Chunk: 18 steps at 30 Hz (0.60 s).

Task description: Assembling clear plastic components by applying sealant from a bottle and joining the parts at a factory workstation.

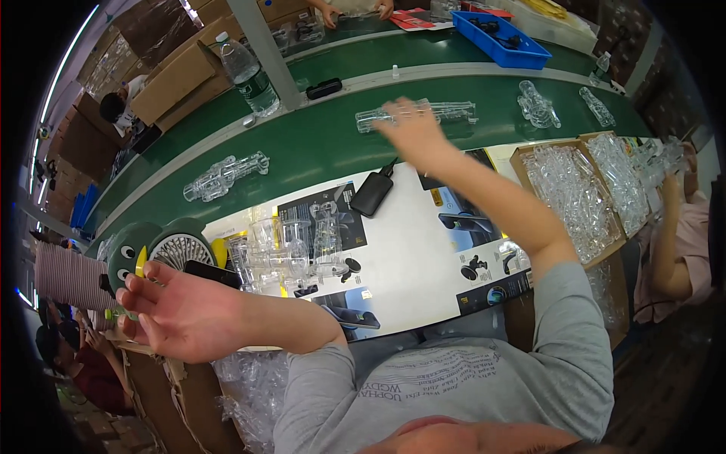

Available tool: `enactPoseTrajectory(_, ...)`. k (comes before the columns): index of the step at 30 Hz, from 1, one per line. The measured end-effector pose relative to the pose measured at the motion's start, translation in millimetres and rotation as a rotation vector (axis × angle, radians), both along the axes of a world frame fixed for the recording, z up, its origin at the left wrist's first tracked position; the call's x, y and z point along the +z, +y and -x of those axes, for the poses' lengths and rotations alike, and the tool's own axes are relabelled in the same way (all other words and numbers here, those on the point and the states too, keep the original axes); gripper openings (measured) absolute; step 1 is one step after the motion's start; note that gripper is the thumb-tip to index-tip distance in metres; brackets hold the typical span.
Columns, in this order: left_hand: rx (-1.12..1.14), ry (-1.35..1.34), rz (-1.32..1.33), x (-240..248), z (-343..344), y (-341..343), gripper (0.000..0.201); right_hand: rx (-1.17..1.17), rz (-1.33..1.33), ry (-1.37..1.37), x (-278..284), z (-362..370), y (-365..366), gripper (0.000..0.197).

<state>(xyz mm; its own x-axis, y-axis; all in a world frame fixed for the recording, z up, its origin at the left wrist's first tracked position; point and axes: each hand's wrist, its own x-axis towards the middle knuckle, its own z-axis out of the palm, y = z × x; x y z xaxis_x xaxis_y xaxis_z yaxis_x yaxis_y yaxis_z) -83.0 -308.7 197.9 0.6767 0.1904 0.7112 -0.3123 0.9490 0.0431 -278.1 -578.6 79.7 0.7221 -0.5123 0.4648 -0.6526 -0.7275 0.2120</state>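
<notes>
- The person's right hand [414,129] is out over the far green surface [310,151], directly above a long clear plastic piece [452,112], its fingers spread fairly wide; from here I cannot tell whether they grip it or merely brush it
- That piece lies crosswise under the palm, its long axis running left to right, with an end showing on either side; the hand hides the middle, so it could be one length or two end to end
- The right hand is much the nearer; the left hand [185,310] is well apart at the lower left, palm turned up, fingers loosely curled around nothing, just beside one green fan [180,250] with a cartoon face
- Counting the other clear pieces along the green surface, I make it three: one to the left [225,178], one to the right [538,106], and one slimmer one farther right [597,107]
- Nearer the body, on the printed sheet [412,265], stands one cluster of clear parts [283,250], too tangled to count
- Also here: one black case [372,194] between cluster and right hand, two cartons of clear parts [567,189] at the right, one blue tray [501,47] beyond, two water bottles [249,77]
</notes>
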Motion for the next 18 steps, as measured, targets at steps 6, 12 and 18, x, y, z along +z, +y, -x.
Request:
enactPoseTrajectory(6,-0.030,-0.016,0.012,1,3,-1,0.018,0.792,-0.112,-0.036,-43,-50,108,0.041)
enactPoseTrajectory(12,-0.125,-0.110,-0.052,0,-7,4,0.016,0.873,-0.107,-0.036,-53,-69,125,0.043)
enactPoseTrajectory(18,0.045,-0.595,-0.727,4,18,-26,0.076,0.733,-0.534,-0.682,45,-18,139,0.063)
